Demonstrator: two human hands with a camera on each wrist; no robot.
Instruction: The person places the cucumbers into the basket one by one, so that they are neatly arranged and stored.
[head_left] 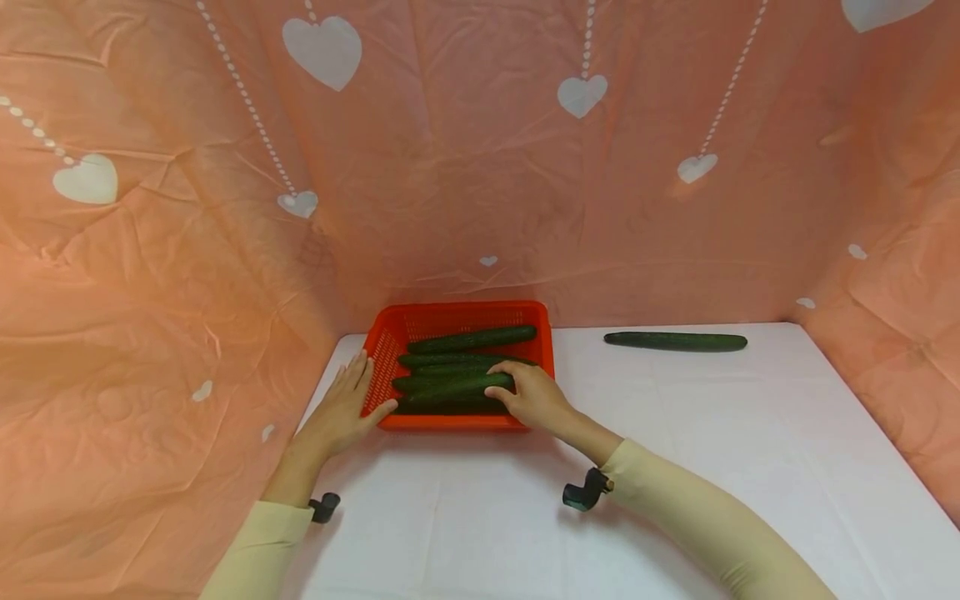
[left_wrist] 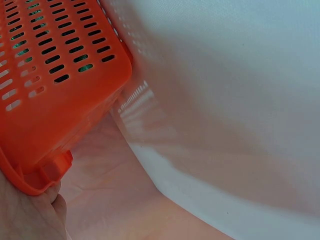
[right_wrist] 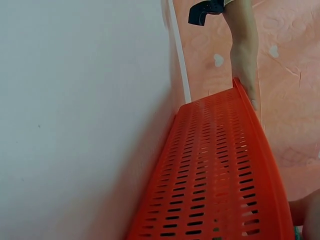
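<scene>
A red plastic basket (head_left: 459, 422) with slotted walls stands at the back left of the table, and several dark green cucumbers lie in it. With thumb and fingers my right hand (head_left: 542, 403) pinches the right end of a cucumber (head_left: 453, 388) at the front of the pile. My left hand (head_left: 339, 417) rests at the basket's front left corner, fingers straight along the left rim and thumb spread over the front. In the left wrist view, part of that hand (left_wrist: 30, 215) shows under the rim. Farther back in the basket lies another cucumber (head_left: 472, 339).
One more cucumber (head_left: 675, 342) lies alone on the white table (head_left: 705, 417), right of the basket near the back edge. Orange cloth (head_left: 465, 167) printed with white hearts hangs behind and at both sides. Each wrist wears a small black camera mount (head_left: 587, 490).
</scene>
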